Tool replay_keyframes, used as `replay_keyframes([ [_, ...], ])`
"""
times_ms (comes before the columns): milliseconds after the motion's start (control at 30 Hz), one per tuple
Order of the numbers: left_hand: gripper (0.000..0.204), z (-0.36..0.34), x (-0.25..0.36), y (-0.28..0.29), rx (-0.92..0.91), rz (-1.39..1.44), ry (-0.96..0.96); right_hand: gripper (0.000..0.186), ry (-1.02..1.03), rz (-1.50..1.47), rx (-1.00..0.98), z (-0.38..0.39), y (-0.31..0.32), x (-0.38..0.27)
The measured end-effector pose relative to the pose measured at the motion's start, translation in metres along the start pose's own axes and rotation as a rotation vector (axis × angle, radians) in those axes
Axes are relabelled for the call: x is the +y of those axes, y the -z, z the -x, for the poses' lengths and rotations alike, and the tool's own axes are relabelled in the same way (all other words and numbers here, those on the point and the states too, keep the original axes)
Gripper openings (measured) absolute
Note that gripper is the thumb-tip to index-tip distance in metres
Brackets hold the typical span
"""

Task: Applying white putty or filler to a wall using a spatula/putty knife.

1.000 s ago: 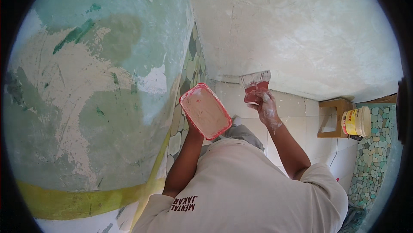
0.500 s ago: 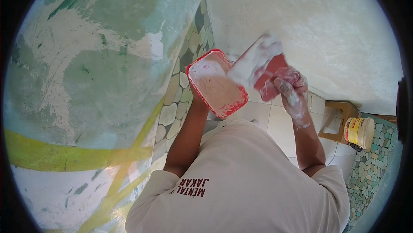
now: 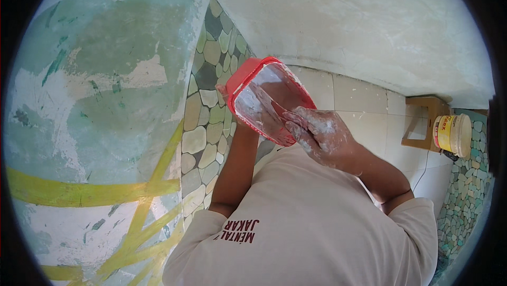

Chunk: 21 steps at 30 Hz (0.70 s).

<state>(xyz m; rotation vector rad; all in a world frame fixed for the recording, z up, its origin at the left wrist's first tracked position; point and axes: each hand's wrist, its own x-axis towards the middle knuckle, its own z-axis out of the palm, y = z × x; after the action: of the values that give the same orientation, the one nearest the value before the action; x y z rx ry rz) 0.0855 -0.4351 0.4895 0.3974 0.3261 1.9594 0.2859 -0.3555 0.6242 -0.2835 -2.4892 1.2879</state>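
A red rectangular tub (image 3: 242, 72) holding pale beige paste (image 3: 280, 85) is tilted in front of my body. My left hand (image 3: 225, 92) grips it from the left side, its palm mostly hidden behind the tub. My right hand (image 3: 322, 138), smeared with white material, is closed on a red putty scraper (image 3: 279, 109) that dips into the tub, the blade lying along the inside near the paste.
A patchy green wall (image 3: 95, 117) with yellow bands (image 3: 79, 193) fills the left. A cream wall (image 3: 369, 22) stands ahead above floor tiles (image 3: 359, 96). A stone mosaic strip (image 3: 195, 138) borders the left wall. At right are a brown stool (image 3: 428, 104), cream bucket (image 3: 449, 134) and cable (image 3: 422, 172).
My right hand has swung over and brought the scraper from beside the tub down into it. My left hand has raised the tub and now tips it.
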Motion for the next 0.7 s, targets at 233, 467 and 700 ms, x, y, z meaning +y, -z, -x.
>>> replay_keyframes([
  [233,0.091,-0.003,0.003,-0.009,0.094,0.002,-0.016,0.012,-0.076,-0.476,0.175,0.014,-0.003,0.0],
  [467,0.091,-0.009,0.034,-0.005,0.192,0.011,-0.043,0.021,-0.512,-0.916,0.161,-0.007,-0.014,-0.021],
  [700,0.091,-0.009,0.083,0.014,0.295,0.043,-0.085,0.021,-0.461,-0.935,0.214,-0.049,-0.061,-0.02],
])
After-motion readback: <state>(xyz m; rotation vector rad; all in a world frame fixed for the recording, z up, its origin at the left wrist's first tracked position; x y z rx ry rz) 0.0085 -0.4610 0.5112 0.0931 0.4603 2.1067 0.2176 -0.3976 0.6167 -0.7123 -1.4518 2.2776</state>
